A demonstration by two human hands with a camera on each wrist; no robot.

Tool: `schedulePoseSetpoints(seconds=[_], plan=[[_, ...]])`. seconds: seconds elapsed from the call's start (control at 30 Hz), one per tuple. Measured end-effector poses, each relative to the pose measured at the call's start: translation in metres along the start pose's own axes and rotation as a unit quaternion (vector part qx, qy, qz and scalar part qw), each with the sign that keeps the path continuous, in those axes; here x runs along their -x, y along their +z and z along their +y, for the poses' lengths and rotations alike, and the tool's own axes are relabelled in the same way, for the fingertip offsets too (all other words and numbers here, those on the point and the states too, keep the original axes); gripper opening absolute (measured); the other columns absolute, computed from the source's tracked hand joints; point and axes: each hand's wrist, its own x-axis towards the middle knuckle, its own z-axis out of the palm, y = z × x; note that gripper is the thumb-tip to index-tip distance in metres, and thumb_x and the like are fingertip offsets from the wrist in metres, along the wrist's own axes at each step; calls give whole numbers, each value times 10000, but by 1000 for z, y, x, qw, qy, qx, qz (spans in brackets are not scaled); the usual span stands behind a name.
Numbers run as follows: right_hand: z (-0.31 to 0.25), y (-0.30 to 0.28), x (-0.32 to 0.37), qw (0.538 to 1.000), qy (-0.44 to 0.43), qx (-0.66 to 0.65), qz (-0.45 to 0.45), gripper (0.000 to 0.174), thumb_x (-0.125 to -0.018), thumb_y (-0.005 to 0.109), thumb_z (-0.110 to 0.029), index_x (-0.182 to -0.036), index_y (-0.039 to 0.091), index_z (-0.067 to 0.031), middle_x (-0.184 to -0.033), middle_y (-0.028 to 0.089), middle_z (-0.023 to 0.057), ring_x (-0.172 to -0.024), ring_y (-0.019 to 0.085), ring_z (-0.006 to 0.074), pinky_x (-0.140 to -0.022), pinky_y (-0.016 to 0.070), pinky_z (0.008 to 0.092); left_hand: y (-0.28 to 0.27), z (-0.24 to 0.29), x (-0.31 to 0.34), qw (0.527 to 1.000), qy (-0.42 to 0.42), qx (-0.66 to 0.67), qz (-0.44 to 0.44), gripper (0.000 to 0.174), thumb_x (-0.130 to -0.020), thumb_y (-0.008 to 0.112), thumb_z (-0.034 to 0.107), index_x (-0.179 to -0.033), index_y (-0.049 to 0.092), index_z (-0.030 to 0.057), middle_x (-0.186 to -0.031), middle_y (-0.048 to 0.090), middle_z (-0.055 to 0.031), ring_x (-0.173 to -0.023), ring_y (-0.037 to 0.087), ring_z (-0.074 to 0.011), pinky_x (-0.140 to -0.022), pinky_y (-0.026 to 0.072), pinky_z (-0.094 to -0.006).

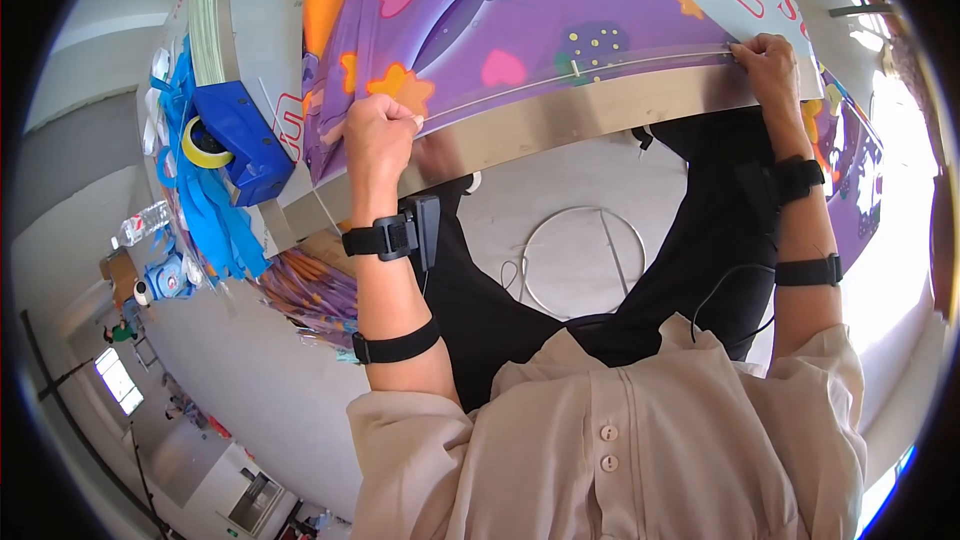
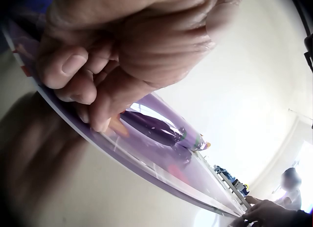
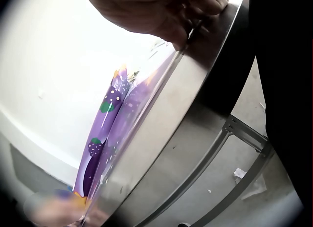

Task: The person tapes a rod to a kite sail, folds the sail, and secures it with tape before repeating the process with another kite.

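Front edge of surface: open run between left hand and right hand. Purple sheet lies flat, so there is free passage above it. Left side obstructed: blue tape dispenser near left hand, blue strips piled beside it. Below edge: person's legs close in.

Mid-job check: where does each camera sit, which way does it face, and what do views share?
Head: on the head, facing down past the shirt at the metal table and purple sheet; both forearms, left hand, right hand show.
Left wrist: under the left hand, facing along the sheet's edge toward the right hand; pinching fingers on top.
Right wrist: under the right hand, seen on top, facing the opposite way along the table rim.
Shared: all show the sheet.
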Motion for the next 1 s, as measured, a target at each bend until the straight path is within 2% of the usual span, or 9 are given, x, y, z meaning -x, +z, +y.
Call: schedulePoseSetpoints(seconds=[0.2,0.27,0.5,0.67,0.8,0.87,0.9,0.97,1.0], plan=[[-4,-1,2,1000,-11,7,15,229,-720,678,-267,-711,662,-39,-733,635,132,-742,626,274,-670,471,370,-2,6,0,1000,-19,14,-3,96,-676,701,7,-662,606,4,-570,554,-19,-504,478,-87,-467,363,-239],[-8,-4,3,1000,5,10,2,233,-717,679,-263,-708,659,-32,-741,641,137,-748,629,271,-671,470,368,-3,9,-2,998,-61,28,-15,111,-663,711,5,-651,600,11,-567,552,-13,-484,470,-78,-445,357,-232],[-9,-6,-3,999,32,-8,-42,225,-703,689,-243,-718,657,-21,-724,649,139,-733,638,277,-667,476,371,-10,16,-7,992,-115,38,-40,139,-642,731,16,-646,592,22,-549,536,-4,-438,447,-68,-384,305,-221],[-4,-5,-11,999,11,16,-34,229,-688,702,-251,-721,658,-29,-686,648,123,-712,640,266,-658,479,364,-19,20,-15,979,-161,48,-118,215,-659,746,48,-676,532,40,-557,550,-31,-423,453,-69,-361,281,-213],[-5,-15,-15,998,21,4,-57,230,-679,710,-249,-717,653,-29,-694,651,131,-710,640,268,-656,480,363,-27,16,-11,974,-192,23,-122,218,-703,733,59,-679,517,47,-572,562,-48,-417,463,-73,-351,295,-211],[0,-13,-16,997,1,-13,-75,207,-695,701,-228,-741,646,-34,-725,655,137,-724,636,268,-675,483,368,-24,2,-5,966,-177,166,-89,168,-735,681,27,-681,522,27,-570,577,-69,-428,516,-101,-352,354,-258],[2,-11,-13,997,-1,-15,-70,207,-695,701,-228,-741,646,-34,-725,655,137,-724,636,268,-675,483,368,-22,-2,0,967,-173,167,-87,168,-735,681,27,-681,522,27,-570,577,-69,-428,516,-101,-352,354,-258],[-1,-9,2,993,-70,-63,74,183,-716,673,-192,-798,635,-33,-788,649,133,-708,619,269,-686,484,370,-18,-2,16,976,-163,143,-21,134,-791,649,40,-727,533,26,-594,573,-59,-427,495,-86,-360,367,-220],[-6,-7,15,986,-89,-52,130,150,-745,626,-146,-852,626,-40,-887,632,128,-734,604,280,-708,484,366,-9,-5,28,992,-44,102,60,92,-782,621,15,-756,534,5,-642,595,-93,-493,553,-160,-448,445,-278]])
